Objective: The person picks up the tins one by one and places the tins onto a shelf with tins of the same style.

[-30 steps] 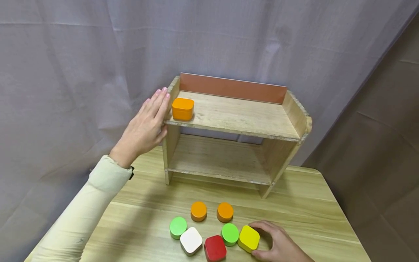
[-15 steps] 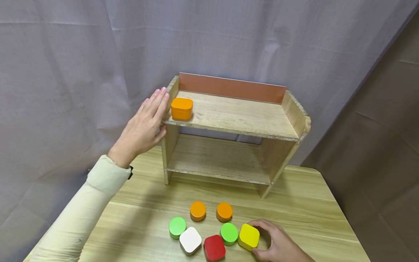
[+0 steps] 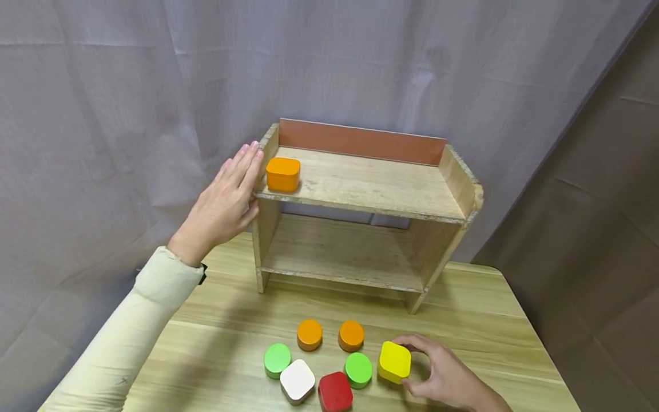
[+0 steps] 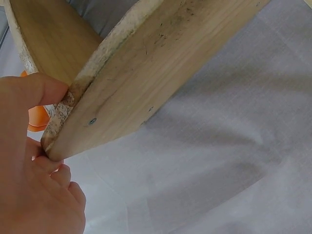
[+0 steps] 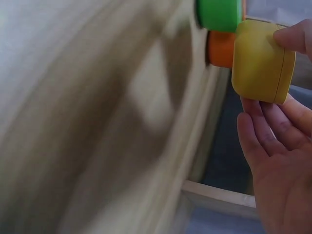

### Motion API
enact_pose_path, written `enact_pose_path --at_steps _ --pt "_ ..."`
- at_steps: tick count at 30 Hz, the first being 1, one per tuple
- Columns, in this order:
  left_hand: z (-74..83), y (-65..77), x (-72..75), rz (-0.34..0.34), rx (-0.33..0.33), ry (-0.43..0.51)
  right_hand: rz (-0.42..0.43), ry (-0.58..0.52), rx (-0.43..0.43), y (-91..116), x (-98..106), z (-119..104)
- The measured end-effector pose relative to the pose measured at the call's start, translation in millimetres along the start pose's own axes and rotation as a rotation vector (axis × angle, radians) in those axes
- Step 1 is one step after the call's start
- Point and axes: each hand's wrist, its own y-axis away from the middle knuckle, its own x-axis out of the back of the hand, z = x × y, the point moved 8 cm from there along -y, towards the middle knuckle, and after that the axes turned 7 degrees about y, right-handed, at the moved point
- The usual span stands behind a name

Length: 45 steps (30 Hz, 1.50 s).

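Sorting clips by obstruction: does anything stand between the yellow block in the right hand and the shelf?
Nothing visible does: from the yellow block, held by the right hand, bare tabletop leads to the shelf. The nearer orange disc lies left of that path.

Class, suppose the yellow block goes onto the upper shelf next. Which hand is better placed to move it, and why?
Probably the right hand: it pinches the yellow block. The left hand is away from that block, holding the wooden rack by its left side.
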Motion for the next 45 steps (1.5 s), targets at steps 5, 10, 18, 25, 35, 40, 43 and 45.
enact_pose_path --at_steps 5,10,18,25,35,40,43,45 --pt "-1.3 2.6 -0.1 0.001 0.006 0.002 -0.021 0.003 0.009 -12 13 -6" --pt "-1.9 2.6 0.4 0.001 0.009 0.008 -0.027 0.022 0.043 -23 28 -13" --pt "-1.6 2.2 -0.3 -0.001 0.006 0.015 -0.019 -0.023 0.129 -44 52 -30" --pt "-0.3 2.0 -1.4 -0.007 0.003 0.020 -0.042 -0.024 0.128 -62 76 -40" --pt "1.1 -1.3 -0.2 0.006 -0.009 0.022 -0.072 0.030 0.105 -100 124 -66" --pt "0.7 -2.0 -0.9 -0.007 -0.003 0.026 -0.050 0.054 0.152 -125 148 -85" --pt "0.4 -1.4 -1.8 -0.008 -0.001 0.028 -0.054 0.055 0.162 -143 161 -95" --pt "0.5 -1.1 -2.6 -0.005 -0.003 0.028 -0.059 0.041 0.169 -154 168 -100"
